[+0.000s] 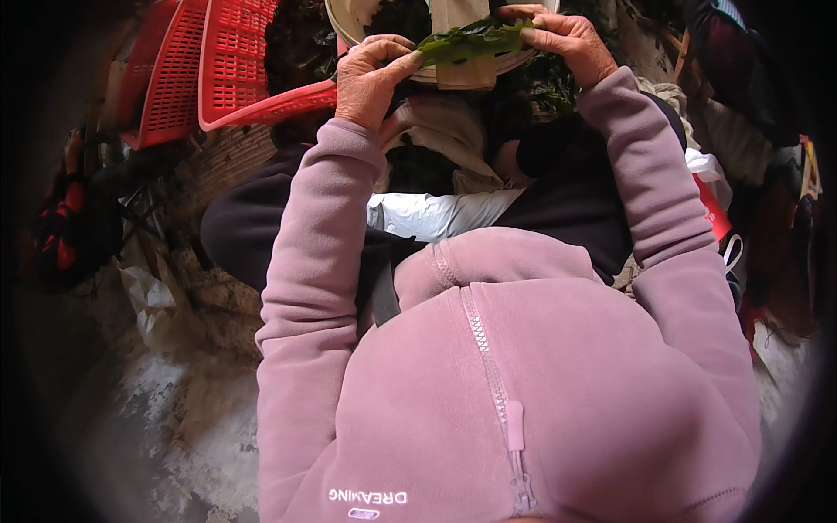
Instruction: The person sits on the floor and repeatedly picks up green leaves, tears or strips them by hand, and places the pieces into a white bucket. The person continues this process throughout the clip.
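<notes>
A dark green leafy strip (472, 43), perhaps seaweed, is stretched between my two hands. My left hand (374, 75) pinches its left end between thumb and fingers. At the other end, the thumb and fingers of my right hand (570, 40) grip the strip. Directly beneath it lies a wooden board (465, 75), set across a pale round tub (345, 19). The board's middle is partly covered by the strip. Dark matter shows inside the tub, too shaded to make out.
Red plastic baskets (229, 72) stand on the left, close to my left wrist. Dark green leaves (556, 88) lie below my right hand. A pale cloth (451, 127) hangs under the tub. White plastic sheeting (438, 214) lies between my legs. A red item (713, 206) sits beside my right forearm.
</notes>
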A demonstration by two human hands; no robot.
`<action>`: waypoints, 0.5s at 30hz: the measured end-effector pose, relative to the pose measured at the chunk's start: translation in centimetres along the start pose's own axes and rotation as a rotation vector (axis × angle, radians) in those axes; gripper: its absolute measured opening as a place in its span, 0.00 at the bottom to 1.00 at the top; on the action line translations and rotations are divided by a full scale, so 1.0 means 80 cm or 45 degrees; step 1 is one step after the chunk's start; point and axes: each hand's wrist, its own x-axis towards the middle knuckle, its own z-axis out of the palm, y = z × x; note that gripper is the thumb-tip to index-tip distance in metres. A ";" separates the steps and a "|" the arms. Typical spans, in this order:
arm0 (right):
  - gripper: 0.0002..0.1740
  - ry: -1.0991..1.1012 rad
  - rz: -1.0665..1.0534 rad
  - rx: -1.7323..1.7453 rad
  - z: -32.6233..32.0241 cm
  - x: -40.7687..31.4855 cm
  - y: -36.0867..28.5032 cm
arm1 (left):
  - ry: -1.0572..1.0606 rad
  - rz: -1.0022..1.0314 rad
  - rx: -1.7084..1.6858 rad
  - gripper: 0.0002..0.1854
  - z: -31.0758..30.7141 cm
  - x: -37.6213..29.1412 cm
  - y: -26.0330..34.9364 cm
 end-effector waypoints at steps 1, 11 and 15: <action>0.08 -0.034 -0.048 0.007 -0.001 0.003 -0.001 | 0.022 0.033 0.130 0.06 0.001 0.002 -0.001; 0.08 0.670 -0.630 -0.908 0.040 0.003 -0.012 | 0.389 0.605 0.921 0.13 0.016 -0.014 0.033; 0.19 0.341 -0.958 -1.300 0.043 -0.016 -0.011 | 0.216 0.849 1.053 0.15 0.025 -0.027 0.029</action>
